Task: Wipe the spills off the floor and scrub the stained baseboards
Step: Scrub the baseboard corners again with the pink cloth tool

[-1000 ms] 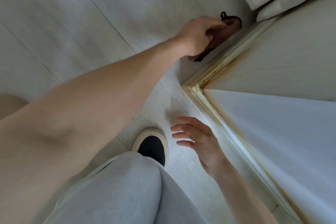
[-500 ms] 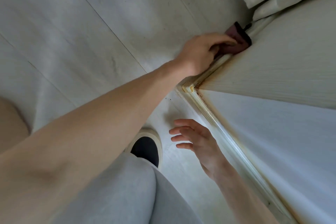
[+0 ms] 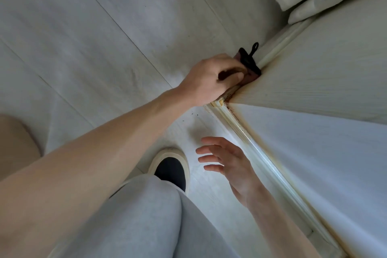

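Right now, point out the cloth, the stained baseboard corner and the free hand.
cloth (image 3: 249,65): head view, on its dark folded edge beside the fingertips.
stained baseboard corner (image 3: 225,103): head view, on the brown-stained joint where the two runs meet.
right hand (image 3: 232,163): head view, on the open palm.

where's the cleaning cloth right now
In the head view, upper right of centre: the dark cloth is pressed by the left hand against the stained baseboard, just beyond the corner.

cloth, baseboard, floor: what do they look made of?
Cloth: soft fabric, maroon with black trim and a hanging loop; it folds under the left hand.
Baseboard: glossy cream moulding, rust-brown staining; plastic or painted wood, unclear.
Floor: matte pale planks, printed-looking grain; probably laminate.
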